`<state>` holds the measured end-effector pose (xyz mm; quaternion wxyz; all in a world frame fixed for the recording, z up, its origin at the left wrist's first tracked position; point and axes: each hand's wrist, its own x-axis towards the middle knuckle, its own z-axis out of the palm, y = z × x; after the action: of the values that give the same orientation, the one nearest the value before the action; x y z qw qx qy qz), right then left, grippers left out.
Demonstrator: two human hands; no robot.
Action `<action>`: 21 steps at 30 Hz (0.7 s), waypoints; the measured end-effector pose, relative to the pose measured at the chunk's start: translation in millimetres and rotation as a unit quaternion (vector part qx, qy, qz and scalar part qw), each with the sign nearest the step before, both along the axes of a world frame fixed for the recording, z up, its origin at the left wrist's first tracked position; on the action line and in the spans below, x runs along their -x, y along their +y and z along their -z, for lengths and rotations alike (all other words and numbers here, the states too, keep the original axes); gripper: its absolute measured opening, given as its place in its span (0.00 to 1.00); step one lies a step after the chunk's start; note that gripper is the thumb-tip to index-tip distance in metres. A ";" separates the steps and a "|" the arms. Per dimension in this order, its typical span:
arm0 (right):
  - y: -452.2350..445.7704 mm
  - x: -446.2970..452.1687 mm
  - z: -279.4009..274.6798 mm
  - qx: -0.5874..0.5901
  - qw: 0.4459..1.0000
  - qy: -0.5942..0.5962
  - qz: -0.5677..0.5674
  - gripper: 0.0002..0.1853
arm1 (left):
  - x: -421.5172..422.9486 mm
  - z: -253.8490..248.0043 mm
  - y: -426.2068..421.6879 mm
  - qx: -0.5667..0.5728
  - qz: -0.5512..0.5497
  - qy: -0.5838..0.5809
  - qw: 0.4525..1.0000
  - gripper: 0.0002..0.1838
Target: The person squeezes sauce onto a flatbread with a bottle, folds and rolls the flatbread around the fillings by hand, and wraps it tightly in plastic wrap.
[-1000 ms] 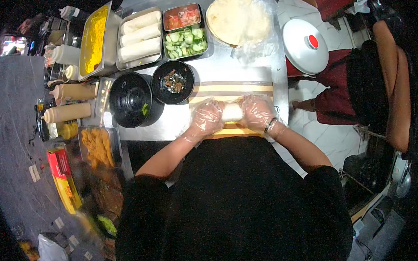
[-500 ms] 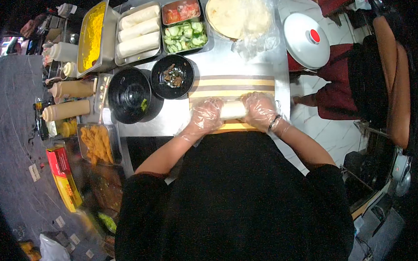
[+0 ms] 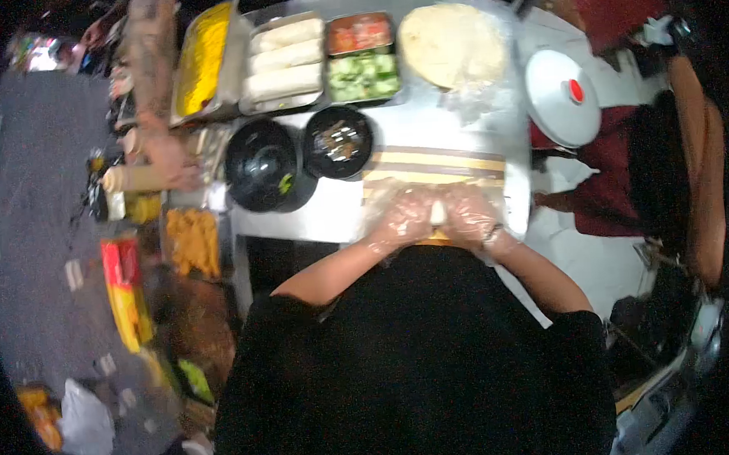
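Observation:
My left hand point(image 3: 407, 214) and my right hand point(image 3: 471, 212), both in clear plastic gloves, close round a white rolled wrap point(image 3: 438, 214) from its two sides. Only a small piece of the wrap shows between them. Beneath lies a striped board point(image 3: 435, 163) on the steel table. Beyond the board are a stack of flatbreads point(image 3: 445, 42) partly under plastic and a tray of rolled wraps point(image 3: 286, 60). Two black bowls point(image 3: 260, 164) point(image 3: 338, 142) stand left of the board.
Containers of yellow food point(image 3: 206, 59), cucumber point(image 3: 363, 77) and tomato point(image 3: 359, 33) line the back. Another person's arm point(image 3: 157, 98) reaches in at left, over a sauce bottle point(image 3: 135, 178). Fried pieces point(image 3: 193, 240) sit at left. A white-lidded pot point(image 3: 562, 98) and another person's crossed arms point(image 3: 699, 169) are at right.
The view has shifted, so the table appears further right. My hands have come closer together over the wrap. Another person's arm has entered at the upper left, with its hand at the bottles.

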<state>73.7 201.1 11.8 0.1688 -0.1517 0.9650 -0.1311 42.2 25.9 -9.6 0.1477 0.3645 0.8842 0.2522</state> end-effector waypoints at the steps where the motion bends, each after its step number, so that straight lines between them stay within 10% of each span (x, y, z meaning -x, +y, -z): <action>1: -3.9 3.6 -17.1 0.026 1.000 -0.006 0.016 0.23 | -2.5 7.2 -3.9 0.023 -0.004 -0.009 1.000 0.18; 15: 4.9 6.0 -13.9 -0.006 0.999 0.036 -0.031 0.32 | 0.7 10.0 -41.2 0.052 -0.032 0.028 0.998 0.30; 17: 7.5 10.7 -25.8 -0.021 0.994 -0.105 0.016 0.32 | 2.1 14.4 -43.3 0.054 -0.023 -0.005 0.998 0.33; 21: 36.1 -1.2 -22.9 0.258 0.964 -0.064 0.003 0.33 | 9.6 -48.7 -27.5 0.165 -0.014 -0.082 0.983 0.38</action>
<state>74.9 237.2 34.7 0.1847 -0.1782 0.8862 -0.3856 32.6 -1.6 39.1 0.2744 0.3003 0.9036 0.1345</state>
